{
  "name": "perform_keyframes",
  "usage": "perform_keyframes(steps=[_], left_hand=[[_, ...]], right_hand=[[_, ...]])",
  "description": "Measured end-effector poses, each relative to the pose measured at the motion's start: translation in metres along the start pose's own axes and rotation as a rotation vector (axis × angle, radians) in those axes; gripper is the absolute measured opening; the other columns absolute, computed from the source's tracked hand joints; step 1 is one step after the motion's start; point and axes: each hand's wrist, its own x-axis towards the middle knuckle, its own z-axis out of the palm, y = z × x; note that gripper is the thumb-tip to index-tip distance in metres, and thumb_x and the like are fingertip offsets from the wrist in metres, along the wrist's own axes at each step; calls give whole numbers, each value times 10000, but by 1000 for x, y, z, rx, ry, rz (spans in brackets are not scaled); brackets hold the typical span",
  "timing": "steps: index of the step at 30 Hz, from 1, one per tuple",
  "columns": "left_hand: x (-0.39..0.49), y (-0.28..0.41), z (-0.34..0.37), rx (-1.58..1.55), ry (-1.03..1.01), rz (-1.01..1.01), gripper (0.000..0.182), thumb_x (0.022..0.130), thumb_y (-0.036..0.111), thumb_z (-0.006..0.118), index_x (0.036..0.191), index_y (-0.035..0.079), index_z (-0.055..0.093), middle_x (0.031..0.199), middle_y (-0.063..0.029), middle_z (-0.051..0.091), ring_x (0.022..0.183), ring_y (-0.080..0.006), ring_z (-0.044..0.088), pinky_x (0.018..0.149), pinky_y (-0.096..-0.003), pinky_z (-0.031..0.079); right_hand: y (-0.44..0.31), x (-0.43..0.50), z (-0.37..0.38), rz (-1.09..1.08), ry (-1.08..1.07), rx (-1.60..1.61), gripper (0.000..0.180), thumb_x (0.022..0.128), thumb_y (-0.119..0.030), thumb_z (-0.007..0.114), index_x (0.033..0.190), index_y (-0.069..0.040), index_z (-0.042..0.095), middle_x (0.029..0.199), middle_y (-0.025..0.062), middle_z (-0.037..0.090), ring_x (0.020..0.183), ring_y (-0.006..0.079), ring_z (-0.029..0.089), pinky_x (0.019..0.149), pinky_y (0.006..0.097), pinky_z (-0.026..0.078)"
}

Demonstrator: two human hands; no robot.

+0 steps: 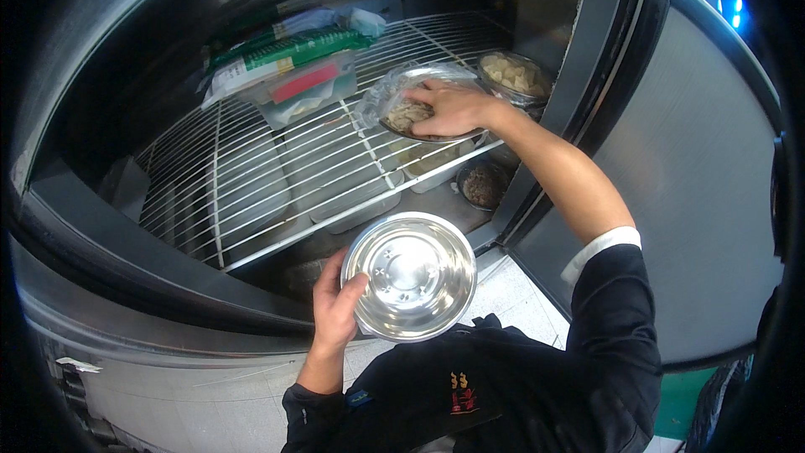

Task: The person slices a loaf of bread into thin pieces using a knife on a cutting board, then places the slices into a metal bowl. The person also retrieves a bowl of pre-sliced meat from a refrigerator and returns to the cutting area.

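My left hand (339, 302) grips the rim of a shiny stainless steel bowl (409, 277), thumb on the inside edge; no food shows in it. On the wire shelf (377, 145) of an opened refrigerator stands a metal bowl of pale, shredded-looking food (409, 114). Clear plastic wrap (375, 100) is pushed back around that bowl. My right hand (454, 108) reaches into it, fingers spread over the food. Whether the fingertips pinch any of it cannot be made out.
Right of it sits a bowl of pale yellow chunks (512, 74). Green-and-white packages (295, 50) lie on a plastic container (308, 88) at the left. Below the shelf are lidded tubs (346, 195) and a bowl of dark minced food (483, 184). The refrigerator door (692, 189) stands open at right.
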Motion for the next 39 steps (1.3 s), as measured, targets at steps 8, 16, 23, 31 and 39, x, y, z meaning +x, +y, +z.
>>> perform_keyframes(steps=[8, 16, 23, 31, 39], left_hand=[[3, 7, 5, -40, -7, -47, 499, 920, 120, 658, 1362, -68, 522, 1212, -162, 646, 1078, -213, 637, 935, -331, 509], [16, -9, 25, -181, 75, -185, 444, 909, 58, 624, 1331, -47, 530, 1136, -165, 668, 962, -223, 690, 830, -338, 577], [26, -28, 42, -218, 100, -355, 708, 913, 65, 666, 1487, -112, 290, 1254, -225, 588, 1095, -266, 638, 915, -361, 539], [55, -38, 66, -222, 43, -361, 653, 925, 63, 661, 1463, -87, 322, 1265, -176, 601, 1137, -219, 598, 944, -341, 498], [79, -50, 90, -288, 11, -368, 357, 939, 92, 655, 1277, 12, 574, 1151, -62, 633, 1053, -144, 605, 881, -301, 499]], right_hand=[[5, 6, 11, -79, 91, -10, 634, 824, -450, 643, 1413, -221, 590, 1478, 175, 478, 1329, 385, 505, 1129, 456, 397], [7, 11, 9, -157, 129, 120, 507, 795, -222, 699, 1289, -107, 674, 1213, 206, 681, 1130, 349, 648, 1018, 411, 488], [8, 17, 7, -130, 186, 275, 450, 728, -177, 736, 1168, -83, 738, 955, 198, 744, 929, 315, 711, 886, 384, 540], [9, 7, -20, -137, 297, 627, 212, 732, -169, 741, 901, -46, 703, 797, 36, 687, 740, 133, 610, 738, 293, 501], [9, 6, -34, -193, 350, 822, 181, 771, -166, 708, 931, -80, 696, 835, -18, 664, 646, 71, 560, 453, 252, 424]])
